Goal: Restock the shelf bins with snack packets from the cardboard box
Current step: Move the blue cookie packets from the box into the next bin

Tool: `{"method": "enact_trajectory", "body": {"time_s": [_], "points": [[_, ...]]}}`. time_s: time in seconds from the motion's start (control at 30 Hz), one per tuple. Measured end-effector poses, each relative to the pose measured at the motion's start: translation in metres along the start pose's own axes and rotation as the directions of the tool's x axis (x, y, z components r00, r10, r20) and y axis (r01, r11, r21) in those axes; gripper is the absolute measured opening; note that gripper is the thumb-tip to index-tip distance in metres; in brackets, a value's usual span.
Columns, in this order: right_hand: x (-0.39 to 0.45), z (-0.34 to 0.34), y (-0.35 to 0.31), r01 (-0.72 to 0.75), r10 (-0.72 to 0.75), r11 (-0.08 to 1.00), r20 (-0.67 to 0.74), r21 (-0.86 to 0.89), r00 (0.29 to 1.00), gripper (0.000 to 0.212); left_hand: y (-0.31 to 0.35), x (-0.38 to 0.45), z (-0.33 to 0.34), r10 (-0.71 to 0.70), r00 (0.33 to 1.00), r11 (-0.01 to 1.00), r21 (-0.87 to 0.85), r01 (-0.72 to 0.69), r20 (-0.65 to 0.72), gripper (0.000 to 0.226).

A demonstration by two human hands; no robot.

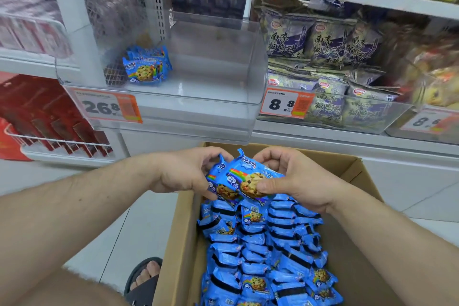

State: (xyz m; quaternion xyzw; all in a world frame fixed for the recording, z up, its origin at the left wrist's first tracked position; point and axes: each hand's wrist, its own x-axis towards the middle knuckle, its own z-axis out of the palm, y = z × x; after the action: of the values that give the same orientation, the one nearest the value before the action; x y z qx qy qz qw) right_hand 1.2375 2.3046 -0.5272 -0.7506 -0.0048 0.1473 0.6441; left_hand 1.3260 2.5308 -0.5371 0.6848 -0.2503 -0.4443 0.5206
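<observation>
both hands, left hand (183,171) and right hand (290,176), curled their fingers round a small bunch of blue cookie packets (243,179) above the cardboard box (183,231). the packets looked light, slippery and crushable; gripping their edges seemed safest.

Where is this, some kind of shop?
Most likely a grocery or convenience store aisle: orange price tags on clear shelf bins of packaged snacks, and a cardboard box of blue cookie packets being unpacked.

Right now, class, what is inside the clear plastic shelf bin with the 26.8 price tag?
A few blue cookie packets sit at the clear plastic bin's back left; glare hides nothing else.
</observation>
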Motion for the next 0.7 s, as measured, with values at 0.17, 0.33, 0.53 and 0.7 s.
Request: {"method": "enact_trajectory", "body": {"time_s": [0.17, 0.33, 0.53, 0.7], "points": [[0.004, 0.015, -0.016, 0.065, -0.082, 0.979, -0.078, -0.194, 0.994, 0.033, 0.018, -0.016, -0.004, 0.029, 0.994, 0.969, -0.247, -0.002, 0.108, 0.072], [0.012, 0.029, -0.032, 0.140, -0.218, 0.892, -0.137, -0.429, 0.966, 0.031, 0.029, -0.020, 0.000, 0.114, 0.991, 0.990, -0.078, -0.120, -0.076, 0.054], [0.023, 0.041, -0.062, 0.153, -0.394, 0.753, -0.253, -0.640, 0.883, 0.053, 0.049, -0.037, -0.012, 0.183, 0.944, 0.977, -0.056, -0.206, -0.276, 0.052], [0.039, 0.044, -0.097, 0.168, -0.327, 0.743, -0.133, -0.648, 0.936, 0.061, 0.061, -0.057, -0.026, 0.295, 0.889, 0.937, -0.076, -0.341, -0.350, 0.059]]}}
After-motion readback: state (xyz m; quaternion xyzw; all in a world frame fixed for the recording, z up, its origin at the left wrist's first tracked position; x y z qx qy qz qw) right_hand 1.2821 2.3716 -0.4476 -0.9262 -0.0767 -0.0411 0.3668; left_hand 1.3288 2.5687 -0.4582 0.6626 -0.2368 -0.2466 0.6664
